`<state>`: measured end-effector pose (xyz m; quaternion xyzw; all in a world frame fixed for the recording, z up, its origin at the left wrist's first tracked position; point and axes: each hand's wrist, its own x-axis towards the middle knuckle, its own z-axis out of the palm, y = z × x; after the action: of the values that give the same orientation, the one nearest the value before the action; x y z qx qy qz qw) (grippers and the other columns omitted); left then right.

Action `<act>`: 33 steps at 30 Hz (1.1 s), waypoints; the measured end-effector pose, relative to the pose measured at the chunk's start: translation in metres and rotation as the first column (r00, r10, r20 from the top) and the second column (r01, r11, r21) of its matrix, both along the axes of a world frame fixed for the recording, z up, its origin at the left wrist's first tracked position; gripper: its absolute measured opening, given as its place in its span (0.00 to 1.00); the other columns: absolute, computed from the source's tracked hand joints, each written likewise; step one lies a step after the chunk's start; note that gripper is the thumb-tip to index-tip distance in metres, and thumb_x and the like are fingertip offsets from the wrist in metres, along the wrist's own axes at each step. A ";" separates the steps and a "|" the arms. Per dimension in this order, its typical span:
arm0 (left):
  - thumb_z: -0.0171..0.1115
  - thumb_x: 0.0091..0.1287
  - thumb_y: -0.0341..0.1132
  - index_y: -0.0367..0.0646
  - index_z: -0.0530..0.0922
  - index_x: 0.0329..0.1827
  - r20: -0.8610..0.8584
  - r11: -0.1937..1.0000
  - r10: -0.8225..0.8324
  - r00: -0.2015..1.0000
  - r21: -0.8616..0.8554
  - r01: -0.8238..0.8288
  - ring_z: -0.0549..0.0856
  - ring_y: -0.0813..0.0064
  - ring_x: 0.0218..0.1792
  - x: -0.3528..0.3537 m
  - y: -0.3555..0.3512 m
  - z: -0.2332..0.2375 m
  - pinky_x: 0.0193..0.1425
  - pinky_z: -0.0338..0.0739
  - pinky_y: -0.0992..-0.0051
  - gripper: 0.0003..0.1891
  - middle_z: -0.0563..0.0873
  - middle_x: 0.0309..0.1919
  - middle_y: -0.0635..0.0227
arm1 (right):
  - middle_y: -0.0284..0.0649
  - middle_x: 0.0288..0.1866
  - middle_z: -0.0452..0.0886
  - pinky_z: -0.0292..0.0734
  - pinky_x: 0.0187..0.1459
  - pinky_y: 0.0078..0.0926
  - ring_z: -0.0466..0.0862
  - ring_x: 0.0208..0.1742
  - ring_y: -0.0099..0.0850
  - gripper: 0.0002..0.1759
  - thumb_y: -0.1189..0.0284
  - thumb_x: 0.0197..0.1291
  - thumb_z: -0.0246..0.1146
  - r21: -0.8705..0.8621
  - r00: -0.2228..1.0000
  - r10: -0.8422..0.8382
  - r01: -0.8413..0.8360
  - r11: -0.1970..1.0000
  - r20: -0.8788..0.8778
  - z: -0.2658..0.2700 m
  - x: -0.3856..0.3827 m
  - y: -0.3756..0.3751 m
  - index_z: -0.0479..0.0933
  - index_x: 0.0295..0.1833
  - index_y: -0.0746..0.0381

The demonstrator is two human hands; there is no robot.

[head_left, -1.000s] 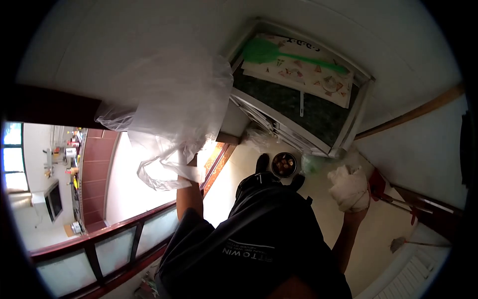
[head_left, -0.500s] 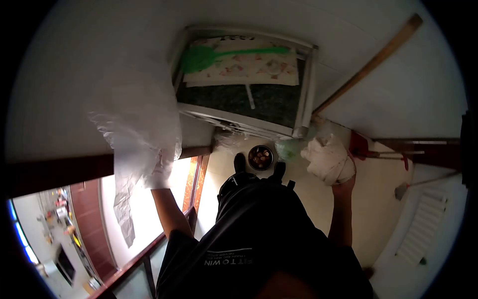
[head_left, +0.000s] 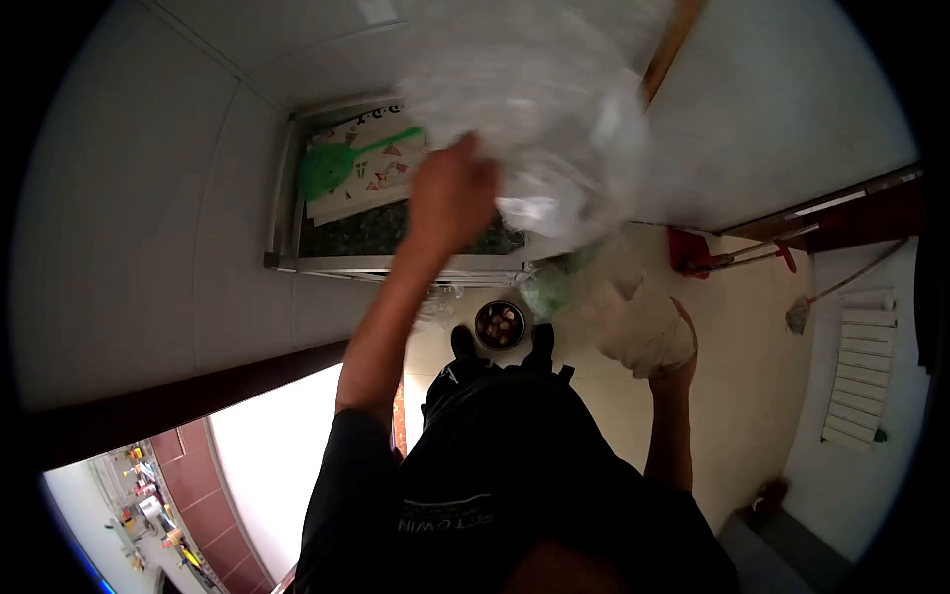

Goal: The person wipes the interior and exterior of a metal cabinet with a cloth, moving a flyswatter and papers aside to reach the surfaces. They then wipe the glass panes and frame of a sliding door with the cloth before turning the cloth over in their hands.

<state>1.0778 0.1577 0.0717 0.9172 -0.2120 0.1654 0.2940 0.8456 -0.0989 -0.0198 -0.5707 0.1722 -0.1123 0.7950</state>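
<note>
My left hand (head_left: pixel 453 198) is raised over the small table, closed on a thin clear plastic bag (head_left: pixel 539 109) that billows out to the right, blurred by motion. Low on the right, my right hand (head_left: pixel 681 358) grips a crumpled off-white bundle (head_left: pixel 643 332), which looks like wadded cloth; its fingers are partly hidden behind it. Part of the plastic bag hangs close above this bundle. Between my feet on the floor stands a round metal bowl (head_left: pixel 500 325) with several brownish lumps in it.
A metal-framed table (head_left: pixel 356 264) against the wall bears a green fly swatter (head_left: pixel 327 170) on a patterned sheet (head_left: pixel 388 168). Beside the bowl lies a greenish plastic bag (head_left: pixel 544 294). A red dustpan (head_left: pixel 685 251), a mop (head_left: pixel 798 315) and a white radiator (head_left: pixel 859 371) stand right.
My left hand has swung from the lower left up and right across the table, carrying the plastic bag along. My right hand keeps its hold on the bundle. The view has turned somewhat.
</note>
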 end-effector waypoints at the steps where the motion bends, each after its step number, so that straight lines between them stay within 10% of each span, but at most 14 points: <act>1: 0.55 0.53 0.33 0.35 0.73 0.39 -0.066 0.998 -0.045 0.997 0.051 0.048 0.79 0.52 0.23 -0.006 -0.022 0.003 0.27 0.74 0.62 0.13 0.79 0.19 0.53 | 0.45 0.60 0.67 0.68 0.58 0.35 0.70 0.59 0.36 0.25 0.64 0.64 0.47 0.004 1.000 0.006 -0.006 1.000 0.006 0.000 -0.004 -0.003 0.59 0.63 0.67; 6: 0.53 0.52 0.31 0.35 0.73 0.42 -0.273 0.915 -0.313 0.910 0.170 0.366 0.80 0.57 0.22 -0.060 -0.112 -0.025 0.24 0.73 0.63 0.15 0.79 0.20 0.57 | 0.42 0.53 0.73 0.73 0.51 0.31 0.75 0.52 0.34 0.23 0.65 0.60 0.54 0.280 0.981 -0.067 0.116 0.953 -0.180 0.013 -0.023 -0.023 0.65 0.58 0.66; 10: 0.56 0.49 0.30 0.34 0.73 0.39 -0.388 0.857 -0.429 0.816 0.113 0.504 0.80 0.59 0.22 -0.090 -0.161 -0.082 0.24 0.73 0.63 0.13 0.79 0.20 0.58 | 0.40 0.50 0.75 0.74 0.49 0.29 0.77 0.48 0.30 0.22 0.64 0.60 0.55 -0.150 0.986 -0.112 0.093 0.984 -0.125 -0.025 -0.061 -0.033 0.66 0.57 0.63; 12: 0.56 0.49 0.29 0.34 0.74 0.37 -0.458 0.819 -0.471 0.754 0.092 0.567 0.80 0.59 0.23 -0.098 -0.181 -0.108 0.24 0.73 0.62 0.13 0.79 0.20 0.58 | 0.41 0.51 0.75 0.74 0.49 0.30 0.76 0.50 0.31 0.22 0.64 0.61 0.54 -0.078 0.973 -0.087 0.072 0.994 -0.215 -0.039 -0.073 -0.046 0.66 0.57 0.64; 21: 0.57 0.52 0.32 0.35 0.75 0.35 -0.724 0.837 -0.237 0.648 0.186 0.514 0.82 0.62 0.29 -0.071 -0.220 -0.189 0.30 0.76 0.64 0.11 0.81 0.26 0.56 | 0.49 0.58 0.70 0.72 0.55 0.37 0.73 0.56 0.41 0.25 0.66 0.63 0.49 0.200 0.856 -0.294 0.405 0.892 -0.425 -0.020 -0.060 -0.031 0.62 0.62 0.69; 27: 0.58 0.57 0.45 0.31 0.67 0.53 -0.554 0.892 -0.296 0.778 0.131 0.432 0.82 0.60 0.30 -0.067 -0.203 -0.126 0.30 0.76 0.62 0.28 0.81 0.28 0.54 | 0.50 0.57 0.70 0.73 0.54 0.37 0.73 0.56 0.42 0.24 0.67 0.64 0.46 0.236 0.879 -0.295 0.398 0.887 -0.374 -0.041 -0.072 -0.043 0.63 0.61 0.69; 29: 0.59 0.55 0.47 0.35 0.71 0.50 -0.519 0.835 -0.461 0.720 0.021 0.549 0.81 0.56 0.28 -0.065 -0.172 -0.069 0.30 0.75 0.61 0.26 0.81 0.25 0.53 | 0.49 0.56 0.71 0.73 0.53 0.37 0.73 0.55 0.42 0.23 0.67 0.64 0.46 0.259 0.888 -0.273 0.381 0.888 -0.369 -0.042 -0.069 -0.043 0.63 0.61 0.69; 33: 0.57 0.55 0.44 0.41 0.77 0.31 -0.309 0.958 -0.280 0.909 -0.158 0.241 0.81 0.55 0.23 -0.034 -0.090 -0.037 0.31 0.75 0.60 0.14 0.79 0.16 0.55 | 0.48 0.55 0.72 0.73 0.52 0.37 0.74 0.54 0.40 0.23 0.66 0.63 0.46 0.267 0.843 -0.315 0.455 0.849 -0.437 -0.049 -0.061 -0.042 0.65 0.59 0.69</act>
<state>1.0441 0.0682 0.0345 0.8766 -0.2705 -0.0180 0.3977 0.7849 -0.1414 -0.0686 -0.3785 0.4521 -0.1271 0.7976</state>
